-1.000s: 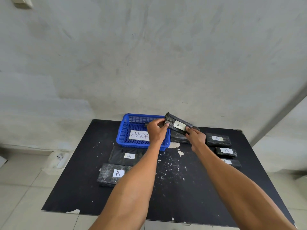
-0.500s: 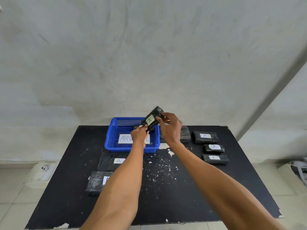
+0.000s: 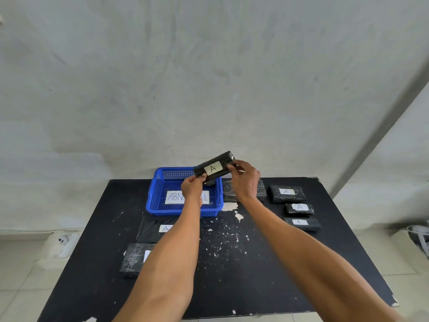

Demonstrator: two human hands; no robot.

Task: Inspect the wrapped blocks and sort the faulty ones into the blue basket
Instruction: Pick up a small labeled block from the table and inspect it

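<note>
- Head view: over the last second the held block (image 3: 213, 167), a black slab in glossy film with a white paper label lettered A, has been raised from low beside the basket's right rim. It has also been turned, so its labelled face now looks at the camera and its right end tilts upward.
- The left hand (image 3: 192, 187) pinches the block's lower left end between thumb and curled fingers. The right hand (image 3: 245, 180) pinches the upper right end with its fingertips.
- The block hangs in the air above the far part of the blue plastic mesh basket (image 3: 153, 201). It touches neither the basket nor the chipped black table top (image 3: 255, 263).
- This turning looks like the inspection itself, partway through: no verdict shows yet and the block is not sorted.
- The film looks smooth and tight on the shown face and the label lies flat. A bright glint sits at the upper right end; whether it is a tear or only shine cannot be told.
- More wrapped blocks (image 3: 286, 194) lie on the table to the right and near left.
</note>
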